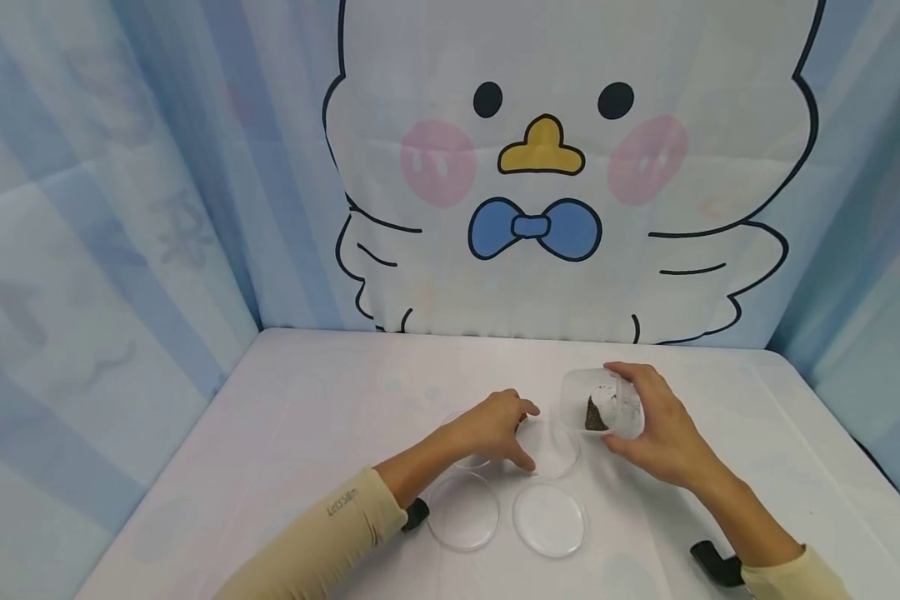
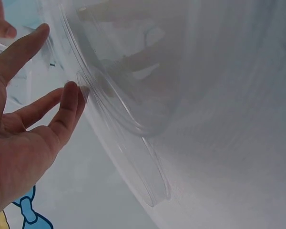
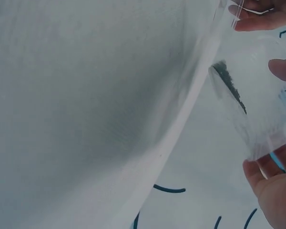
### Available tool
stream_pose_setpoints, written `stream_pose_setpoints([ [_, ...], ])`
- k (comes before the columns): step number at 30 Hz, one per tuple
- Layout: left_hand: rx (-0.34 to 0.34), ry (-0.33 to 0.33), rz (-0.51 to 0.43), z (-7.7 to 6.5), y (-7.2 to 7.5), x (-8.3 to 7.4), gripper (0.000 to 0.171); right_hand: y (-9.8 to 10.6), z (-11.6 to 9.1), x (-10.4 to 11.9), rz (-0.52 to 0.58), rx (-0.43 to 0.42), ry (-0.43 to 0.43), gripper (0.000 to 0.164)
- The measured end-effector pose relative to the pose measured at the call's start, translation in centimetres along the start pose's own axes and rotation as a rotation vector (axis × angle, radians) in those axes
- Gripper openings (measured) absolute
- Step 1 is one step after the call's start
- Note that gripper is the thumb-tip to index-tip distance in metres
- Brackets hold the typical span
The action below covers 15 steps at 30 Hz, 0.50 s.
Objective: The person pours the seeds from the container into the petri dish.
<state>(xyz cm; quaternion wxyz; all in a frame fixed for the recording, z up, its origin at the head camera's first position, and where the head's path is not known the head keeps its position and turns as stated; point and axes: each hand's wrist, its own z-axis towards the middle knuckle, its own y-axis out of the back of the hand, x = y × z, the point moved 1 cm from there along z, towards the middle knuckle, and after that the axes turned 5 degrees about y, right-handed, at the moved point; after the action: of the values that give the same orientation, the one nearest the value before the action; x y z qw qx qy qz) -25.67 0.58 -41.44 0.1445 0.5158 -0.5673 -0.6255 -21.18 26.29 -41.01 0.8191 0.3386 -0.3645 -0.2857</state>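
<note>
My right hand (image 1: 663,429) grips a clear plastic container (image 1: 577,400), thumb on the near side and fingers on the far side. The container is tilted toward the left, with dark, soil-like grains (image 1: 596,415) gathered in its lower corner; they also show in the right wrist view as a dark strip (image 3: 229,86). Below and left of it, a clear round dish (image 1: 562,454) lies on the table. My left hand (image 1: 495,427) is at that dish's left side, thumb and fingers spread apart along the rim. In the left wrist view its fingertips (image 2: 70,90) reach the clear rim.
Two more clear round dishes (image 1: 463,512) lie side by side nearer me. Another dish (image 1: 474,461) is partly hidden under my left forearm. Black pieces (image 1: 716,565) show by both wrists. A patterned curtain (image 1: 540,292) stands behind the white table (image 1: 307,400).
</note>
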Motion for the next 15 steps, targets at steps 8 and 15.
stream_pose_setpoints([
  [8, -0.002, 0.001, -0.023, 0.3, 0.2, 0.0, 0.078, 0.0, 0.0, 0.7, -0.058, 0.010, 0.031, 0.097],
  [15, -0.004, 0.010, -0.017, 0.3, 0.2, -0.2, 0.077, -0.2, -0.1, 1.1, -0.075, 0.013, 0.051, 0.099],
])
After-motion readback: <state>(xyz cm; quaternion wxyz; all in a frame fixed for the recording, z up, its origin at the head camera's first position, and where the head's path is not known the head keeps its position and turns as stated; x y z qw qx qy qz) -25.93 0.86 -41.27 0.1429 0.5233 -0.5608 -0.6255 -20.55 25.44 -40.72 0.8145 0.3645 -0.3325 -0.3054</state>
